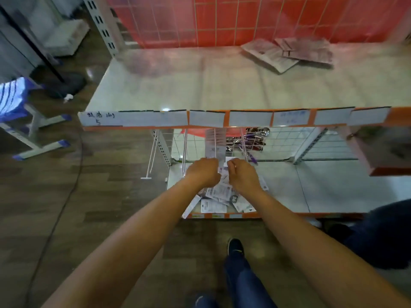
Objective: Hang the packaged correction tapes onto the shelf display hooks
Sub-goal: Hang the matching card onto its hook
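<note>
Hanging a packaged correction tape at the display hook, seen from the head camera.

I am bringing both hands together at the front tip of the display hook (pixel 215 150). My right grip (pixel 242 174) is pinching a packaged correction tape (pixel 229 162) by its white card, just right of that tip. My left grip (pixel 203 172) is curling its fingers just left of the tip; blur is hiding whether it is pinching anything. Hung packs (pixel 212 137) are filling the hook behind the tip. A loose pile of packs (pixel 216 196) is lying on the lower shelf (pixel 311 187), below the hook.
</note>
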`<state>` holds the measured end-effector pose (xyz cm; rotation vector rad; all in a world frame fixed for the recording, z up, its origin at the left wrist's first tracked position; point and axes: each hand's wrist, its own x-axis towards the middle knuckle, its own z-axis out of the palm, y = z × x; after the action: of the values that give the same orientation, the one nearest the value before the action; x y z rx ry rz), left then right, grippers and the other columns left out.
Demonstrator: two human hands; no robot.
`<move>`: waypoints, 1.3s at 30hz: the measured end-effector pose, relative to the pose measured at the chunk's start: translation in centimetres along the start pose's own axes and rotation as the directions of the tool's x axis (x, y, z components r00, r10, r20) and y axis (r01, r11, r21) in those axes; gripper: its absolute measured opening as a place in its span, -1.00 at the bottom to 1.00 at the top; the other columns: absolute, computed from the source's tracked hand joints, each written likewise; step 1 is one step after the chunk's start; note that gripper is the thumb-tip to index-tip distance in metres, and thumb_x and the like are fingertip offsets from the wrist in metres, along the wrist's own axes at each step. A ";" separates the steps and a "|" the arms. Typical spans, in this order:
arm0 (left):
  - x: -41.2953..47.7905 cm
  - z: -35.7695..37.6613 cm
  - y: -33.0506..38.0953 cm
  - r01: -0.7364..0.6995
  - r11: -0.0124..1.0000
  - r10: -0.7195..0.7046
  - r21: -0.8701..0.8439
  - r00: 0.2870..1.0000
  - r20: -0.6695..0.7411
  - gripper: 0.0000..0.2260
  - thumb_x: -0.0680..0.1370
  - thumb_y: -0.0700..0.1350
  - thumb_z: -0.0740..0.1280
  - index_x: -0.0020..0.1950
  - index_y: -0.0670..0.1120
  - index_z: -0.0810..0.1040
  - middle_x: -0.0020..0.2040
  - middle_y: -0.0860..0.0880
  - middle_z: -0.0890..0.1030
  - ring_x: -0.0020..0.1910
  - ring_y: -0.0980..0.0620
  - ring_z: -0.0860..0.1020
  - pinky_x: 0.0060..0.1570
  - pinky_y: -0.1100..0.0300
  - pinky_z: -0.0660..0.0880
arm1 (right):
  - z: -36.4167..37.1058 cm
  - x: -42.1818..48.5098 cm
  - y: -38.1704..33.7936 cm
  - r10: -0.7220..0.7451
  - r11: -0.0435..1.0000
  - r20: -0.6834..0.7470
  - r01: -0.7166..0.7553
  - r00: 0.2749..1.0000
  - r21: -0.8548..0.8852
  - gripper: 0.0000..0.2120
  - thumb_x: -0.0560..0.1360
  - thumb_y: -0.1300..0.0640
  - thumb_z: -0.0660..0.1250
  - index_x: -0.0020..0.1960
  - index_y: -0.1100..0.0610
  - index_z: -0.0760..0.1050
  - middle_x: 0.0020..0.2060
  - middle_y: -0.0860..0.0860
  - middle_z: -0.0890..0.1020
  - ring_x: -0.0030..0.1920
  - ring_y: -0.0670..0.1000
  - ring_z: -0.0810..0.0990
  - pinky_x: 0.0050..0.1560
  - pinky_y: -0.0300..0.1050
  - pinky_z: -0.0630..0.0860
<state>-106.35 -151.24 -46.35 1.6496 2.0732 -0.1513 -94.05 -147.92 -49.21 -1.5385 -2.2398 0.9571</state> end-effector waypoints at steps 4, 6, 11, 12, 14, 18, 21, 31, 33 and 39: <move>-1.1 -6.2 3.2 -0.118 0.992 0.119 0.047 0.993 -0.021 -0.71 0.61 -0.05 0.21 0.29 -0.10 0.49 0.21 -0.13 0.57 0.14 -0.13 0.54 0.06 0.07 0.47 | -5.4 -0.6 -2.9 -0.080 0.996 -0.147 0.083 0.986 0.015 -0.70 0.63 0.15 0.10 -0.09 0.22 0.56 -0.17 0.17 0.63 -0.18 0.16 0.55 -0.26 -0.11 0.26; -0.9 -9.0 4.7 -0.169 0.984 0.174 0.063 0.981 -0.084 -0.78 0.60 -0.10 0.18 0.07 -0.15 0.58 0.08 -0.17 0.63 -0.01 -0.12 0.57 -0.05 0.09 0.46 | -7.7 0.2 -3.9 -0.111 0.990 -0.238 0.129 0.965 0.060 -0.71 0.63 0.16 0.12 -0.13 0.18 0.56 -0.20 0.13 0.63 -0.23 0.12 0.52 -0.27 -0.10 0.26; 1.4 -14.8 7.5 -0.176 0.984 0.169 0.006 0.939 -0.300 -0.77 0.57 -0.09 0.20 0.02 -0.18 0.60 -0.01 -0.18 0.65 -0.05 -0.20 0.57 -0.15 0.10 0.43 | -13.1 4.5 -5.2 -0.099 0.987 -0.411 0.142 0.906 0.075 -0.69 0.61 0.12 0.12 -0.17 0.23 0.53 -0.29 0.12 0.59 -0.29 0.13 0.49 -0.30 -0.04 0.31; 2.2 -15.6 8.0 -0.181 0.983 0.166 -0.014 0.930 -0.327 -0.77 0.57 -0.09 0.21 0.05 -0.15 0.60 0.00 -0.16 0.65 -0.04 -0.19 0.58 -0.12 0.08 0.46 | -14.2 5.5 -5.3 -0.104 0.986 -0.435 0.149 0.894 0.071 -0.69 0.61 0.12 0.13 -0.18 0.24 0.53 -0.31 0.12 0.57 -0.30 0.12 0.47 -0.30 -0.04 0.29; 4.0 -16.6 8.8 -0.184 0.982 0.157 -0.041 0.919 -0.361 -0.77 0.56 -0.09 0.22 0.11 -0.10 0.60 0.04 -0.12 0.66 0.00 -0.15 0.58 -0.05 0.08 0.50 | -15.9 7.6 -5.4 -0.108 0.987 -0.457 0.149 0.883 0.056 -0.69 0.60 0.13 0.14 -0.20 0.25 0.52 -0.33 0.12 0.55 -0.32 0.12 0.44 -0.32 -0.06 0.26; 7.5 -17.8 9.8 -0.159 0.986 0.134 -0.044 0.929 -0.346 -0.68 0.54 -0.08 0.25 0.28 -0.06 0.52 0.21 -0.11 0.59 0.18 -0.15 0.53 0.11 0.04 0.48 | -17.7 11.7 -4.5 -0.149 0.986 -0.428 0.165 0.891 0.000 -0.78 0.55 0.19 0.20 -0.15 0.25 0.57 -0.25 0.18 0.62 -0.22 0.18 0.53 -0.29 0.02 0.39; 9.5 -18.1 10.3 -0.157 0.987 0.142 -0.016 0.925 -0.353 -0.71 0.56 -0.07 0.23 0.23 -0.13 0.54 0.16 -0.17 0.60 0.14 -0.18 0.55 0.03 0.04 0.46 | -18.2 14.3 -3.4 -0.200 0.979 -0.381 0.174 0.903 -0.102 -0.79 0.52 0.23 0.24 0.06 0.23 0.60 -0.03 0.21 0.64 0.02 0.23 0.55 -0.07 0.04 0.45; 13.5 -18.2 9.5 -0.078 0.996 0.089 0.045 0.930 -0.356 -0.76 0.54 -0.01 0.30 0.11 -0.13 0.50 0.13 -0.12 0.55 0.09 -0.15 0.50 0.04 0.00 0.49 | -18.6 20.3 -2.8 -0.181 0.959 -0.412 0.066 0.893 -0.277 -0.78 0.52 0.15 0.30 0.15 0.14 0.48 0.11 0.08 0.58 0.16 0.14 0.46 0.08 0.01 0.38; 13.6 -18.2 9.2 -0.074 0.997 0.081 0.035 0.924 -0.374 -0.76 0.54 -0.02 0.30 0.13 -0.13 0.51 0.13 -0.11 0.55 0.09 -0.15 0.50 0.05 0.00 0.50 | -18.3 20.4 -2.6 -0.211 0.939 -0.424 0.063 0.881 -0.338 -0.78 0.50 0.22 0.30 0.14 0.13 0.50 0.11 0.06 0.60 0.13 0.13 0.47 0.04 0.00 0.39; 13.2 -17.8 8.5 -0.124 0.992 0.106 -0.026 0.924 -0.368 -0.83 0.51 -0.07 0.30 -0.03 -0.17 0.51 -0.02 -0.10 0.56 0.01 -0.15 0.52 -0.03 -0.01 0.49 | -17.9 19.5 -2.7 -0.293 0.896 -0.416 0.097 0.861 -0.433 -0.78 0.31 0.40 0.41 -0.08 0.20 0.59 -0.14 0.12 0.67 -0.10 0.20 0.59 -0.21 0.00 0.46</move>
<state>-105.71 -130.54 -34.68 1.8778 2.2128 0.2662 -94.11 -124.31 -36.91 -1.4420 -2.2402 0.0342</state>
